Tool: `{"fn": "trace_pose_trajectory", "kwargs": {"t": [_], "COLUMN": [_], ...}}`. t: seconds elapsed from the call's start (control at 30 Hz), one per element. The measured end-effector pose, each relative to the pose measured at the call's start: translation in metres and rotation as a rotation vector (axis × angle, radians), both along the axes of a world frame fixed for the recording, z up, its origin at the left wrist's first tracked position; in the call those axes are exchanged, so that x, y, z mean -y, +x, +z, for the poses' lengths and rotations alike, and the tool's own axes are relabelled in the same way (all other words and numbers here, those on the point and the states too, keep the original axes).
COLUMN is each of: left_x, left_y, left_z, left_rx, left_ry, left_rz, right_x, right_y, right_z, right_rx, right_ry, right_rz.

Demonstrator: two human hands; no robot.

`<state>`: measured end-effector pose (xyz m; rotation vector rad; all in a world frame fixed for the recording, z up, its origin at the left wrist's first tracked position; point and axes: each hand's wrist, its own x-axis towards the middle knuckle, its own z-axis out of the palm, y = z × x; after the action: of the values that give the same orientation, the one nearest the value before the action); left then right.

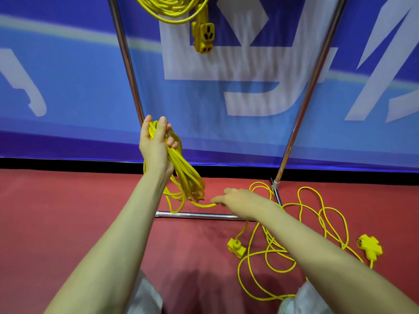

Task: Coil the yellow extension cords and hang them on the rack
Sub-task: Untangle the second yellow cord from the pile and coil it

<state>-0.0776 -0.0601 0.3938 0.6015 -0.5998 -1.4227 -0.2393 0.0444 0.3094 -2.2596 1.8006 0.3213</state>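
Left hand [156, 141], 9 o'clock of centre, raised, fingers curled round half-wound cord [186, 175]; loops hang down past wrist. Right hand [240, 200], 5 o'clock, low and well apart from left, fingertips at cord's trailing strand. Motion blur: cannot tell if pinched. Rack base bar [197, 215] just below that strand. Loose cord [317, 223] sprawled on red floor [68, 211] at 4 o'clock, with plug [235, 245] and socket block [369, 245]. Hung coil [172, 7] at 12 o'clock. Blue banner [68, 87] behind.
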Motion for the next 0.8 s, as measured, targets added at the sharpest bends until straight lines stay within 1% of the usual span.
{"fn": "trace_pose_trajectory", "kwargs": {"t": [0.07,0.17,0.27,0.33,0.43,0.5,0.63,0.67,0.7,0.73,0.8], "left_x": [-0.001,0.002,0.002,0.001,0.002,0.001,-0.009,-0.011,-0.013,-0.014,-0.012], "left_y": [-0.002,0.000,-0.001,-0.003,-0.004,-0.005,-0.011,-0.012,-0.013,-0.013,-0.013], "left_z": [-0.002,-0.006,-0.009,-0.010,-0.010,-0.008,0.003,0.006,0.007,0.007,0.006], "left_rx": [0.027,0.030,0.040,0.029,-0.016,-0.060,-0.178,-0.180,-0.174,-0.166,-0.141], "left_ry": [0.012,0.041,0.072,0.081,0.087,0.107,0.119,0.117,0.116,0.112,0.097], "left_rz": [0.004,-0.023,-0.088,-0.153,-0.293,-0.385,-0.501,-0.516,-0.520,-0.522,-0.521], "right_x": [-0.002,-0.002,-0.002,-0.002,0.001,0.000,-0.004,-0.005,-0.006,-0.006,-0.006], "right_y": [0.005,0.005,0.003,0.002,-0.001,-0.003,-0.003,-0.003,-0.004,-0.004,-0.007], "right_z": [0.005,0.015,0.023,0.025,0.028,0.030,0.033,0.034,0.035,0.035,0.036], "right_rx": [0.076,0.262,0.336,0.390,0.423,0.546,0.842,0.864,0.845,0.755,0.510], "right_ry": [-0.056,-0.174,-0.342,-0.400,-0.398,-0.363,-0.127,-0.096,-0.081,-0.076,-0.107], "right_rz": [0.002,-0.029,-0.067,-0.103,-0.197,-0.299,-0.364,-0.375,-0.372,-0.359,-0.286]}}
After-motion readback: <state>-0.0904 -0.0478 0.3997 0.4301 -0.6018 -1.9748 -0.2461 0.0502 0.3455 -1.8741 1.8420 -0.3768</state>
